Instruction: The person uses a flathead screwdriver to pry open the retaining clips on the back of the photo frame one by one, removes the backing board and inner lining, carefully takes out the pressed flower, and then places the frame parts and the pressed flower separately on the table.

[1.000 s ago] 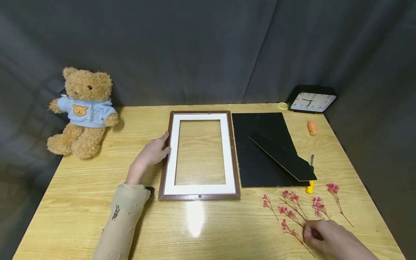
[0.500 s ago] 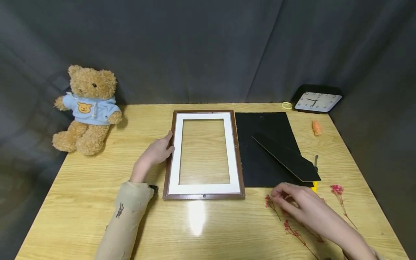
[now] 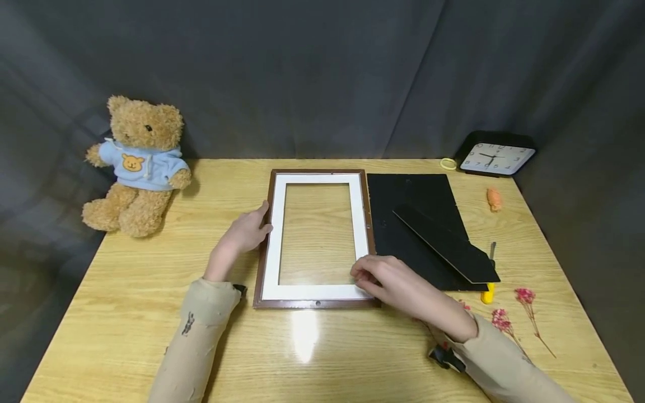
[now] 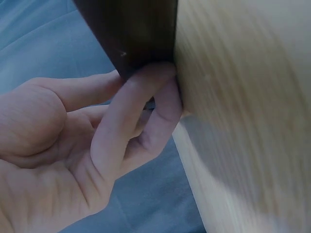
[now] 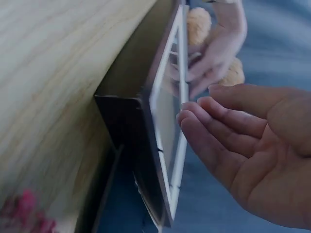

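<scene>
A brown picture frame [image 3: 317, 304] with a white mat inside lies on the table. My left hand [image 3: 244, 230] grips its left edge. In the left wrist view, the thumb is on one side of the dark frame edge and the fingers are curled against it. My right hand [image 3: 390, 278] hovers at the frame's lower right corner, over the mat. Seen from the right wrist, its fingers [image 5: 204, 128] are loosely bent with nothing between them. Beside the frame lies a black backing board [image 3: 413, 193] with its stand leg [image 3: 448, 246] sticking up at a slant.
Sprigs of pink dried flowers [image 3: 501, 320] lie at the right, some hidden under my right arm. A yellow-handled tool [image 3: 487, 294] is partly beneath the stand leg. Farther back are a black clock [image 3: 496, 157], a yellow ring [image 3: 448, 164], an orange figure [image 3: 494, 199] and a teddy bear [image 3: 143, 168].
My right hand has moved left and away from the flower sprigs, past the backing board, to the frame's lower right corner. The left hand keeps its grip on the frame.
</scene>
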Available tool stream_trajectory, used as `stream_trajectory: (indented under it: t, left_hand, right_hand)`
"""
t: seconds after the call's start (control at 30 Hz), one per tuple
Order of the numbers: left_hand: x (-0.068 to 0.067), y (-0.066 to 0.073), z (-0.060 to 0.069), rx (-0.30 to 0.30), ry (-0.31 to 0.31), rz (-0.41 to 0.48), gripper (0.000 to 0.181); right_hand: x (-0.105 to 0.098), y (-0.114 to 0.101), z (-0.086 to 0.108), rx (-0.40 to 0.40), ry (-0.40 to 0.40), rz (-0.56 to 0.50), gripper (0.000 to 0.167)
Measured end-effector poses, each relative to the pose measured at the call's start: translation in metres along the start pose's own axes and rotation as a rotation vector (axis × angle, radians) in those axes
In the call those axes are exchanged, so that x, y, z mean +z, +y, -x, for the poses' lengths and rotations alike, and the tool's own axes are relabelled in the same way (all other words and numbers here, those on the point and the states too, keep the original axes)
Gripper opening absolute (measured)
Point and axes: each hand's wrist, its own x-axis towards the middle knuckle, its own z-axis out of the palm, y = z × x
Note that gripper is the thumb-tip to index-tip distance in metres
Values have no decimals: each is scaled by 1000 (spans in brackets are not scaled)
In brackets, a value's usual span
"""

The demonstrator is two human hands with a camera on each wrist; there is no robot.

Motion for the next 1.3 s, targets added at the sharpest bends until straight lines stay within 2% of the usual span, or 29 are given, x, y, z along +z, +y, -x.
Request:
stream_trajectory:
  t: [0.2, 0.4, 0.63, 0.87, 1.17, 1.3]
  left_hand:
    - [1, 5, 0, -21, 14, -17, 69]
    - [2, 4, 1, -16, 22, -11, 69]
    - [2, 2, 1, -19, 23, 2, 69]
    - [3, 2, 0, -19, 19, -6, 69]
    - [2, 1, -1, -19, 9, -3, 69]
    - [3, 1, -1, -20, 9, -1, 69]
  right_hand:
    - [13, 4, -22, 15, -88, 0, 11]
    - [15, 2, -32, 30, -122, -2, 14]
    - [15, 0, -34, 59, -193, -15, 14]
    - [16, 2, -34, 56, -199, -13, 12]
    - [13, 7, -32, 90, -240, -111, 6]
    - [13, 8, -32, 88, -249, -122, 4]
